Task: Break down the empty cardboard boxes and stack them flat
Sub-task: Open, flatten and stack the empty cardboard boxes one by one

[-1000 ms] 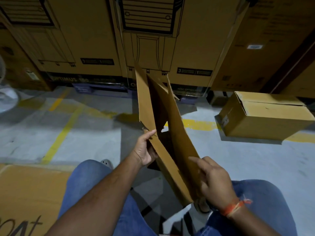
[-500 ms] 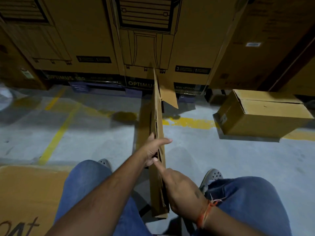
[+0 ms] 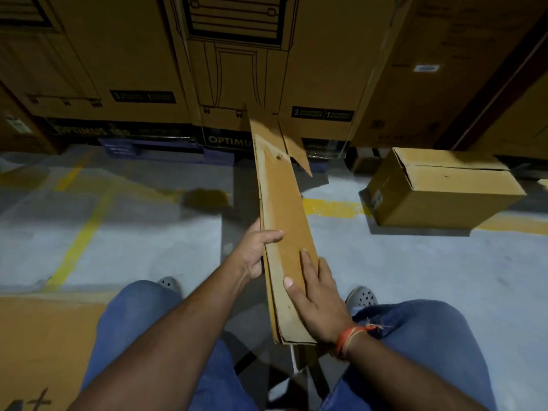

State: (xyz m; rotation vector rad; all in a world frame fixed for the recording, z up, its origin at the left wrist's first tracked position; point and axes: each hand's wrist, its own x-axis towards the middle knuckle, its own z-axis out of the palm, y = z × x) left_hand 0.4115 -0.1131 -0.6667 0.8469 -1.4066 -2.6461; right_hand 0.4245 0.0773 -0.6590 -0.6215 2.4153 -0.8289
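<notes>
Grey concrete floor [image 3: 148, 221] with yellow painted lines runs up to a wall of tall printed cartons [image 3: 118, 54], one of them marked OPTIMUS along its base. Between the person's knees, a flattened box [image 3: 281, 221] stands on edge, tilted away from the camera, with one loose flap [image 3: 296, 149] sticking out near its far end. The left hand [image 3: 252, 253] grips the box's left edge, thumb laid across the top face and fingers hidden behind the cardboard. The right hand [image 3: 317, 298] lies on the top face near the near end, fingers straight and pressed flat against it; an orange thread band [image 3: 350, 339] circles that wrist. Well apart to the right, a closed box [image 3: 444, 197] sits on the floor across a yellow line. A flat cardboard sheet [image 3: 44, 336] lies on the floor at lower left, beside the left knee. Blue jeans [image 3: 139, 327] cover both legs, and grey perforated clogs [image 3: 361, 298] show beyond each knee.
</notes>
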